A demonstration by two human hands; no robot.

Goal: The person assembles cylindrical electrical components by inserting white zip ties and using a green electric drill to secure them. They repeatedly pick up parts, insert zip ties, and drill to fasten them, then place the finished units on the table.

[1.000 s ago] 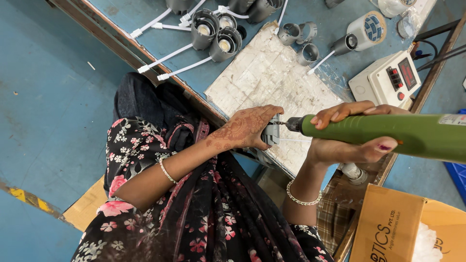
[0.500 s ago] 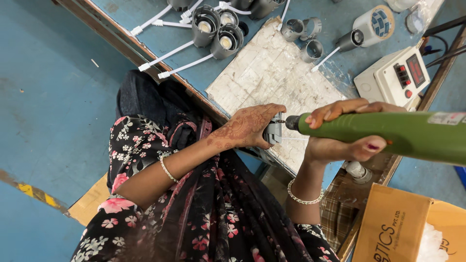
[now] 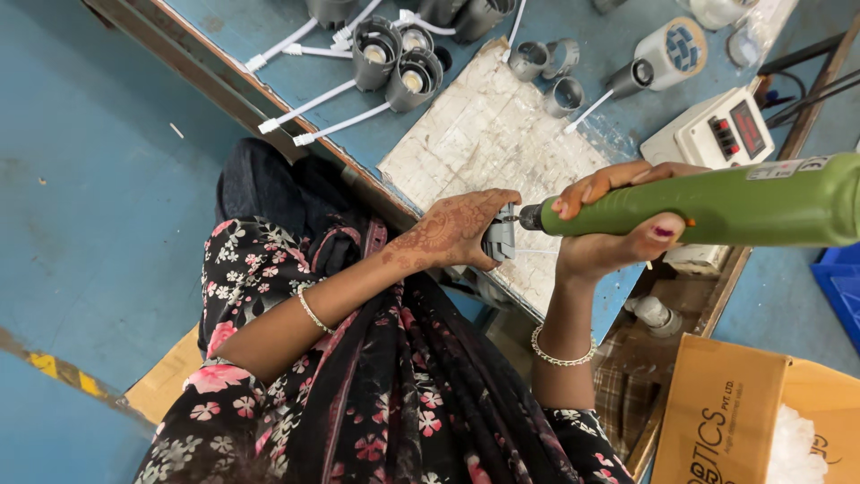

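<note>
My right hand (image 3: 618,229) grips a long green electric screwdriver (image 3: 726,204) held level, its tip pointing left. The tip meets a small grey metal part (image 3: 500,237), which my left hand (image 3: 452,231) clasps at the near edge of a scratched white work board (image 3: 488,134). A thin white wire trails from the part toward my right hand. Most of the part is hidden by my left fingers.
On the blue table (image 3: 269,36) stand several grey lamp housings (image 3: 394,58) with white leads, small grey rings (image 3: 542,63), and a white control box with a red display (image 3: 717,130). A brown cardboard box (image 3: 743,421) sits lower right, a blue bin (image 3: 842,282) at the right edge.
The hands, tool and part keep the same pose. The view has shifted only slightly.
</note>
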